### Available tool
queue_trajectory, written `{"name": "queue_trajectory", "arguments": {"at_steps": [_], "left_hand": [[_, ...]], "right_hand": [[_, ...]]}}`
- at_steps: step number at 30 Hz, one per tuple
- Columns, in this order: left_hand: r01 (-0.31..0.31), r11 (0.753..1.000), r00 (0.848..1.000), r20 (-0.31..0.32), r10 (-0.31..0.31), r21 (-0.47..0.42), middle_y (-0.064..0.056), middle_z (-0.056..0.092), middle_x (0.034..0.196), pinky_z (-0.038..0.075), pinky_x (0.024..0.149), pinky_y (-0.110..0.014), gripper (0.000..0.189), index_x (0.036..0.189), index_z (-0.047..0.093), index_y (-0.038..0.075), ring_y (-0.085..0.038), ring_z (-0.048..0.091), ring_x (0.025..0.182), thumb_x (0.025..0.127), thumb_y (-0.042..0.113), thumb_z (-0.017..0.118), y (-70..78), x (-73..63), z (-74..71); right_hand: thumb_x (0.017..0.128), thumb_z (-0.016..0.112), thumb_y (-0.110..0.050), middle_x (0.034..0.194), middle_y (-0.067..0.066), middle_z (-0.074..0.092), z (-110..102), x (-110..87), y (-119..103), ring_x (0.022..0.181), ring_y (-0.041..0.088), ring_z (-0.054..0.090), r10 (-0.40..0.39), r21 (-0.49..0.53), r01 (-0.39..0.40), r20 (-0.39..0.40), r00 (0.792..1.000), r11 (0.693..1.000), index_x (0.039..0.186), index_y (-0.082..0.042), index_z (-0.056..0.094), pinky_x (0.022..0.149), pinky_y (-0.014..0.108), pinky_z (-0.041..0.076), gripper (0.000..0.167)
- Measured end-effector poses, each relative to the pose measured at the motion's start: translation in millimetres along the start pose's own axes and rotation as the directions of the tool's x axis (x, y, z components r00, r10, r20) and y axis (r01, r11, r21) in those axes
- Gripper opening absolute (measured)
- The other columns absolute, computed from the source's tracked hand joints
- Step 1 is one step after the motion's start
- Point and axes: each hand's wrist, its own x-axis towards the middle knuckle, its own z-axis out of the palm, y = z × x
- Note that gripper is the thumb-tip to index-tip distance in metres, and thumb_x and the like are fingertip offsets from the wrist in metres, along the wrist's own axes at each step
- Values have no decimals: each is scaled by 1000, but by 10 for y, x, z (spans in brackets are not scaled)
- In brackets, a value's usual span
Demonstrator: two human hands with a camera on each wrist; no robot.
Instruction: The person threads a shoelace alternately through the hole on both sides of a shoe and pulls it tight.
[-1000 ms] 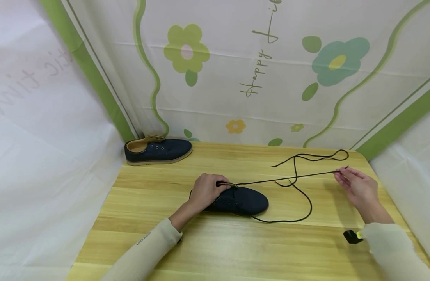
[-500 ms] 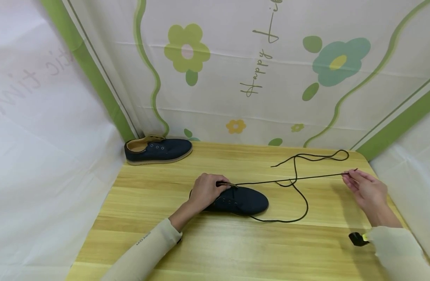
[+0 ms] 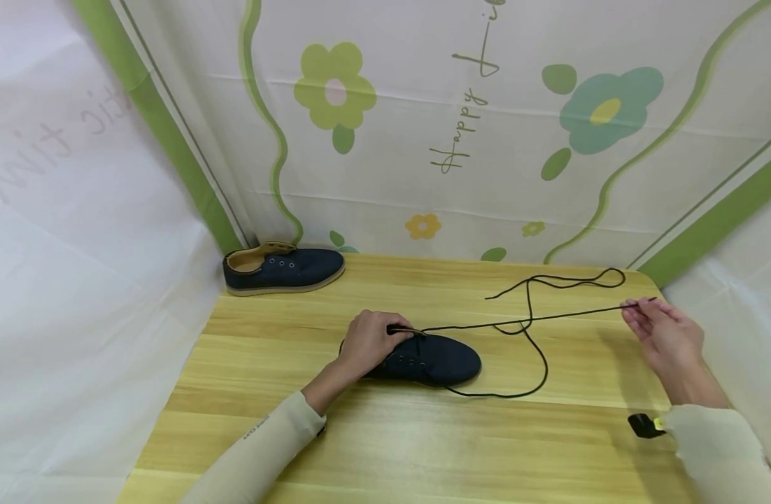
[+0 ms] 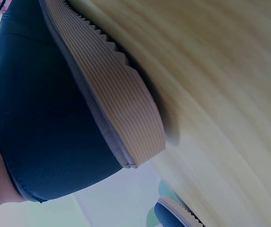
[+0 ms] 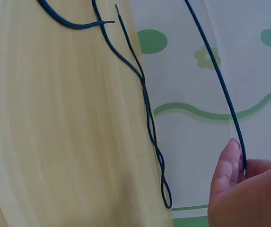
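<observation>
A dark navy shoe (image 3: 451,360) lies on its sole on the wooden table, toe to the right. My left hand (image 3: 369,346) grips its upper around the opening, thumb and fingers at the eyelet flap. Its heel and ribbed tan sole (image 4: 111,90) fill much of the left wrist view. From the far eyelet flap a black shoelace (image 3: 574,315) runs taut to the right. My right hand (image 3: 672,343) pinches it near its end, raised over the table's right side; the tip sticks out past the fingers. The near part of the lace curves from the shoe's near side across the wood.
A matching shoe (image 3: 297,269), its eyelets unlaced, stands at the back left by the curtain (image 3: 373,161). Another stretch of black lace (image 3: 577,282) lies looped at the back right of the table (image 3: 423,448). White sheets hang at both sides.
My right hand has moved to the right with the lace, drawing it further out from the shoe. The near curve of lace has shrunk a little. My left hand stays on the shoe.
</observation>
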Motion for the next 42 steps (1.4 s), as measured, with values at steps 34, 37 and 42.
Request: {"name": "queue_trajectory", "arguments": {"at_steps": [34,37,42], "left_hand": [[-194,974,975,-130,179,-114,2,80,97,61,81,-39,13,102,84,14,-16,72,90,91,6,83,85,-103,-252],[-200,972,977,-101,188,-126,3,78,93,59,72,-33,9,100,84,11,-11,69,81,92,7,82,114,-138,-278],[-144,981,990,-7,144,-132,3,78,93,53,66,-23,8,102,84,9,-5,64,74,95,11,81,164,-196,-323]], "right_hand": [[102,59,12,94,12,80,1599,-910,404,80,19,78,-119,-348,386,592,797,854,108,9,75,73,28,62,17],[102,63,8,95,10,80,1677,-952,520,81,16,77,-76,-453,424,609,790,784,109,7,76,74,28,62,14],[102,68,1,98,11,80,1782,-1014,719,83,17,77,0,-563,462,634,773,686,114,9,74,76,29,62,16]]}}
